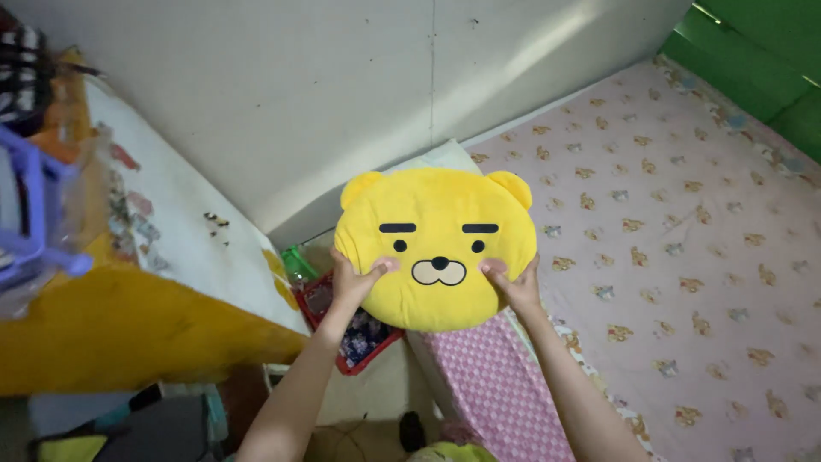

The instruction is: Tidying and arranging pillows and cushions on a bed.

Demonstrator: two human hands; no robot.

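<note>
A round yellow plush cushion (436,218) shaped like a bear's face, with two small ears, is held up in front of me. My left hand (353,284) grips its lower left edge, thumb on the cheek. My right hand (510,283) grips its lower right edge the same way. The cushion hangs over the near edge of a bed (684,239) covered by a pale pink sheet with small animal prints.
A white pillow (440,156) lies at the bed's head against a white wall. A red basket (363,338) and a green bottle (298,263) sit on the floor beside the bed. A yellow-edged table (145,329) stands at left, with a purple plastic item (30,214).
</note>
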